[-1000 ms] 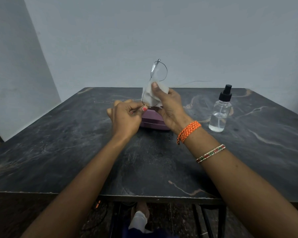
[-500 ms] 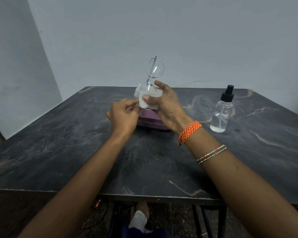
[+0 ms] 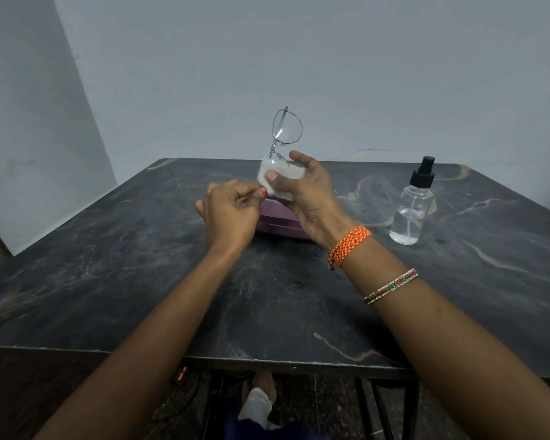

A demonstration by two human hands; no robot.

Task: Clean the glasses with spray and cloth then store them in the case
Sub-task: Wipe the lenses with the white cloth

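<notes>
Glasses (image 3: pixel 286 128) — thin wire rims, soft white cloth (image 3: pixel 280 181) round lower lens

Thin metal-framed glasses (image 3: pixel 285 128) are held upright above the worktop, one lens on top, the lower lens wrapped in a white cloth (image 3: pixel 278 181). A closed purple case (image 3: pixel 275 217) lies flat beneath them. A clear spray bottle (image 3: pixel 411 208) with a black nozzle stands upright, well apart to the right.

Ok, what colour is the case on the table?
Purple case, partly hidden behind both hands; head view.
</notes>
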